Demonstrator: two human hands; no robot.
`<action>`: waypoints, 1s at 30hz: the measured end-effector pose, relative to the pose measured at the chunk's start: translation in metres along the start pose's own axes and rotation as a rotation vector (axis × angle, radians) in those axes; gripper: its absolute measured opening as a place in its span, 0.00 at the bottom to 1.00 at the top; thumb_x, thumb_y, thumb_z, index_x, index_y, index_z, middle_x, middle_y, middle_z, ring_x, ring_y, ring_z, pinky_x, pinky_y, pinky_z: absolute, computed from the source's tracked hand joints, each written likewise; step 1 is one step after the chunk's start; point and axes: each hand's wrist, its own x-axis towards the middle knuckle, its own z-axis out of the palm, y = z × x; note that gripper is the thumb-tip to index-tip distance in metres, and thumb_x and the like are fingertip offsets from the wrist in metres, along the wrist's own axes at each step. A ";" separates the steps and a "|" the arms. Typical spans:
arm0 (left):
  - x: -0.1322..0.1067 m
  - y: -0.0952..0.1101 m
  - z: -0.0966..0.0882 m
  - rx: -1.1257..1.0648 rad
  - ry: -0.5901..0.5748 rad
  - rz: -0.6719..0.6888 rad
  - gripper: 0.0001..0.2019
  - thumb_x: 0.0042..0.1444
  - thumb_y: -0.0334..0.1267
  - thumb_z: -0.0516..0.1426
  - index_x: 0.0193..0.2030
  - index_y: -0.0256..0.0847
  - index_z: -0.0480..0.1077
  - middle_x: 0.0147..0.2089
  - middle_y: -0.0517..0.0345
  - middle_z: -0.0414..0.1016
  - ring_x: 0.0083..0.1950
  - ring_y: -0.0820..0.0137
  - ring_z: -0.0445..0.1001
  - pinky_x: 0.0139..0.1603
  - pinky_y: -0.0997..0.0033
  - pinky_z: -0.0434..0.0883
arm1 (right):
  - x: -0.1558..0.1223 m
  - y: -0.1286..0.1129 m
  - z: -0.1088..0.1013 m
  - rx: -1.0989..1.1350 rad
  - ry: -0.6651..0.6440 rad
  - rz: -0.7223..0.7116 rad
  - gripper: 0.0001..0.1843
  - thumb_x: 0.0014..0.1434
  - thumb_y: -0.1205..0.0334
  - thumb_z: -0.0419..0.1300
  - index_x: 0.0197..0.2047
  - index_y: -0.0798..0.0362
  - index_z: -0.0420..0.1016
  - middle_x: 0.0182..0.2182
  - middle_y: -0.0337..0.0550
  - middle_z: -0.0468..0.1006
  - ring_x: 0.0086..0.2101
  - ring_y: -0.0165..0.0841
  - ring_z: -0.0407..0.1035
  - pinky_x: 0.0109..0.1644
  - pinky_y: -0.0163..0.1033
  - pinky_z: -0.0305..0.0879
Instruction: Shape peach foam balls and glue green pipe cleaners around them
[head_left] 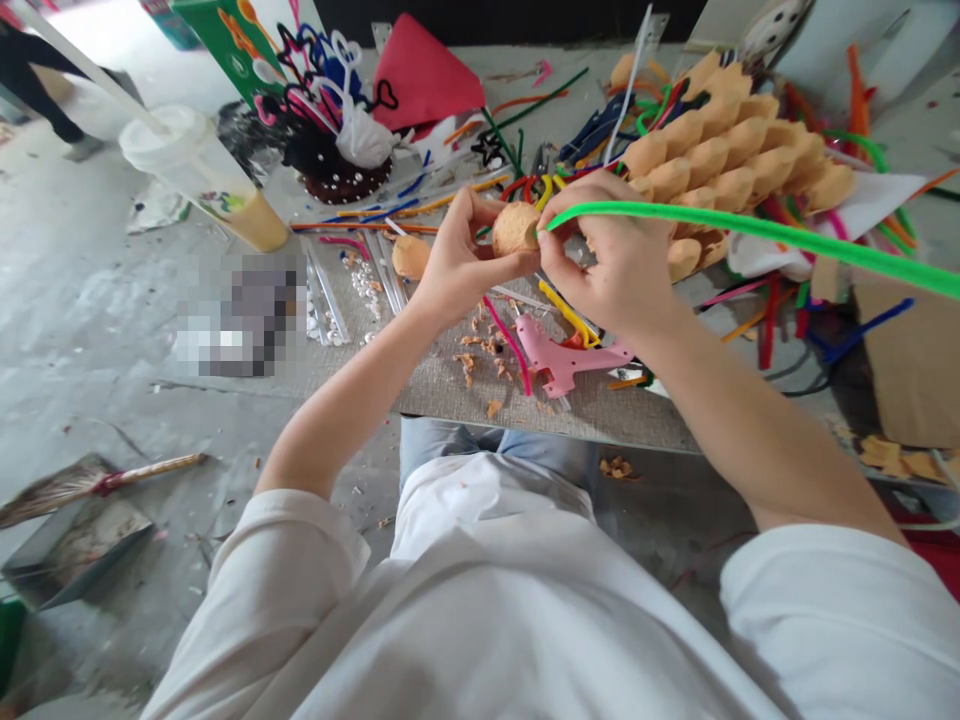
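Left hand: we are seeing the left hand clamped on an orange foam ball, fingers wrapped around its left side, apparently cradling it so it is not turning.

Right hand: we are seeing the right hand clamped on a green pipe cleaner, pinching it close to its tip, likely for firm control over the short end. The tip is meeting the right side of the ball; we cannot tell whether it is entering the foam.

Hands together: both hands are working close together above the desk, with the ball between them, near the middle of the scene.

Desk items: a grey woven mat is covering the near part of the desk. A pink plastic cutout and a yellow pipe cleaner are lying just below the right hand. Foam crumbs are scattered near the left forearm, and a second orange foam piece is lying just left of the left hand.

Far right: a large cluster of orange foam pieces is piled beside loose pipe cleaners, seemingly keeping the stock within reach.

Floor: a broom and a dustpan are lying at near left. Another person's legs are standing at far left.
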 end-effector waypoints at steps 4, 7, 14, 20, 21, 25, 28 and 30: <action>0.001 -0.002 -0.001 0.012 0.013 0.018 0.33 0.45 0.63 0.71 0.44 0.44 0.63 0.48 0.56 0.73 0.50 0.67 0.79 0.48 0.62 0.81 | -0.001 0.001 0.001 0.032 -0.022 0.036 0.07 0.71 0.56 0.52 0.43 0.43 0.71 0.43 0.48 0.80 0.48 0.43 0.76 0.52 0.52 0.79; 0.002 -0.003 -0.002 0.012 0.013 0.032 0.33 0.45 0.64 0.71 0.44 0.44 0.63 0.47 0.57 0.73 0.49 0.68 0.79 0.45 0.65 0.81 | -0.001 0.002 0.003 0.030 -0.044 0.061 0.08 0.71 0.56 0.52 0.43 0.43 0.72 0.43 0.49 0.80 0.50 0.44 0.76 0.53 0.53 0.79; 0.002 -0.003 -0.001 -0.021 -0.002 0.038 0.34 0.44 0.66 0.71 0.42 0.44 0.62 0.47 0.57 0.73 0.48 0.69 0.79 0.44 0.66 0.81 | -0.001 0.001 0.001 0.032 -0.041 0.062 0.08 0.71 0.55 0.51 0.43 0.43 0.71 0.43 0.49 0.80 0.49 0.44 0.75 0.55 0.54 0.77; -0.001 0.004 0.003 -0.058 -0.012 -0.022 0.36 0.42 0.66 0.71 0.42 0.44 0.60 0.47 0.57 0.73 0.49 0.67 0.78 0.47 0.64 0.80 | -0.002 0.000 0.002 0.024 -0.018 0.092 0.10 0.71 0.51 0.52 0.42 0.41 0.71 0.42 0.48 0.80 0.50 0.45 0.75 0.57 0.55 0.75; -0.001 0.005 0.003 -0.059 -0.014 -0.037 0.36 0.42 0.66 0.71 0.43 0.44 0.60 0.47 0.57 0.73 0.49 0.67 0.78 0.48 0.63 0.80 | -0.002 0.000 0.003 0.019 -0.020 0.104 0.10 0.70 0.50 0.52 0.42 0.41 0.72 0.42 0.48 0.80 0.50 0.45 0.75 0.57 0.56 0.75; -0.001 0.007 0.004 -0.046 -0.028 -0.070 0.36 0.44 0.67 0.70 0.44 0.45 0.61 0.48 0.57 0.72 0.50 0.67 0.77 0.51 0.61 0.79 | -0.003 0.000 0.004 0.010 -0.033 0.115 0.11 0.70 0.50 0.51 0.42 0.42 0.72 0.41 0.49 0.80 0.50 0.46 0.74 0.57 0.57 0.76; -0.002 0.009 0.004 -0.045 -0.017 -0.077 0.36 0.43 0.67 0.70 0.44 0.44 0.61 0.47 0.57 0.71 0.49 0.68 0.77 0.51 0.61 0.79 | -0.003 -0.002 0.003 0.016 -0.034 0.123 0.12 0.70 0.50 0.50 0.42 0.41 0.72 0.42 0.49 0.81 0.50 0.46 0.74 0.56 0.56 0.77; -0.002 0.010 0.005 -0.045 -0.001 -0.080 0.36 0.43 0.68 0.70 0.43 0.44 0.61 0.46 0.57 0.72 0.47 0.69 0.77 0.49 0.62 0.80 | -0.004 -0.002 0.003 0.016 -0.030 0.135 0.13 0.71 0.50 0.49 0.42 0.41 0.72 0.42 0.49 0.80 0.49 0.45 0.74 0.56 0.56 0.77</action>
